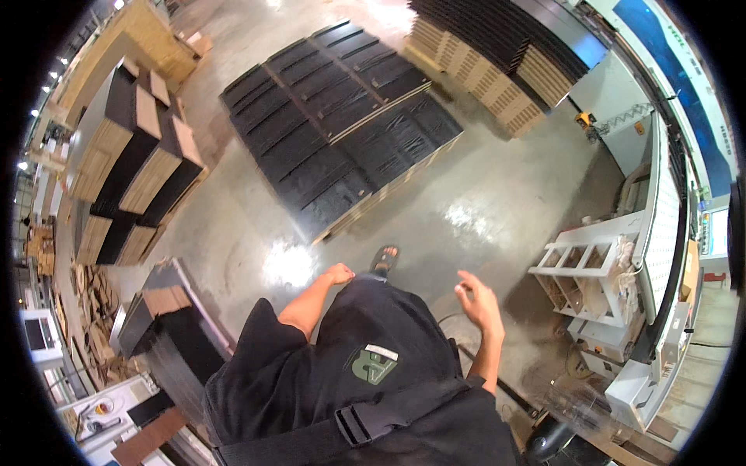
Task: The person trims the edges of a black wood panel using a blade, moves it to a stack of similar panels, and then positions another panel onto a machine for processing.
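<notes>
My left hand [339, 273] hangs in front of my body with its fingers curled in, and nothing shows in it. My right hand [478, 304] is held out to the right, fingers apart, holding nothing. Neither hand touches any object. Between and ahead of them, a sandalled foot [384, 259] shows on the grey concrete floor. Nearest ahead lies a wide, low pallet load of black-wrapped flat panels [334, 116], crossed by straps and strips. I wear a black shirt [311, 388] with a dark buckled strap across it.
On the left stand stacked black and tan boards [140, 147], with dark panels [175, 342] closer by. At the far right rises another board stack [497, 70]. A white machine with a shelved frame [583, 268] lines the right. Behind me on the right lies a black hose [513, 392].
</notes>
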A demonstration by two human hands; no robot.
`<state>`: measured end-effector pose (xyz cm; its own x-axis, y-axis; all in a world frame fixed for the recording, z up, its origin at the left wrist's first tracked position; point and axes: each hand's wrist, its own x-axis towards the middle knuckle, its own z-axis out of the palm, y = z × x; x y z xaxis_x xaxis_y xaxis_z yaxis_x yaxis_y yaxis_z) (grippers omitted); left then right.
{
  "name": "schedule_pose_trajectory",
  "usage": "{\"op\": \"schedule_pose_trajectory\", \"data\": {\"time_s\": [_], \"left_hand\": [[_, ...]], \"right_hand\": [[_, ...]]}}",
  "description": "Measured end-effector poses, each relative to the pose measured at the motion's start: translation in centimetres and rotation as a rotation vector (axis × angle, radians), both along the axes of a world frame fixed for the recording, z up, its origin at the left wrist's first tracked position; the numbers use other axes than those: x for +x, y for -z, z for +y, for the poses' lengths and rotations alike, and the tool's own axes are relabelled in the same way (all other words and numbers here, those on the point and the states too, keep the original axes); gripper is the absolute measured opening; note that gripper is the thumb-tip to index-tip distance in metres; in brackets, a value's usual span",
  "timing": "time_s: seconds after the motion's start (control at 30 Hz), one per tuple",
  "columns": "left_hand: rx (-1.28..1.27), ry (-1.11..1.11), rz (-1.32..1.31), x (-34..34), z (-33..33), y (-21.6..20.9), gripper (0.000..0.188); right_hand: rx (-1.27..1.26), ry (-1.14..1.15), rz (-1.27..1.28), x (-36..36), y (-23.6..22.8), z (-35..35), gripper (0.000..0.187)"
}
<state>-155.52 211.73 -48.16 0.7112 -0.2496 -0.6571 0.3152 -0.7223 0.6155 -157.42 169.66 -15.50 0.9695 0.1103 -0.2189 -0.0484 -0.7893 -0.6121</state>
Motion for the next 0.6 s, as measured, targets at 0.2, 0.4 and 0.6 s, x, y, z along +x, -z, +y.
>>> {"op": "schedule_pose_trajectory", "data": {"time_s": [0.2,0.4,0.6], "left_hand": [[0.151,0.239,-0.317,22.7,-8.4,-2.0,0.045],[-0.056,0.051,-0.230,38.5,-23.8,-7.9,0.039],[0.017,-0.010,-0.096,41.5,-34.3,-5.8,0.043]], "right_hand": [[-0.035,0.201,0.201,5.3,2.2,-6.6,0.044],[0.177,0.352,0.428,12.5,6.8,-15.7,0.047],[0.140,0.301,0.288,26.0,6.9,-32.3,0.046]]}}
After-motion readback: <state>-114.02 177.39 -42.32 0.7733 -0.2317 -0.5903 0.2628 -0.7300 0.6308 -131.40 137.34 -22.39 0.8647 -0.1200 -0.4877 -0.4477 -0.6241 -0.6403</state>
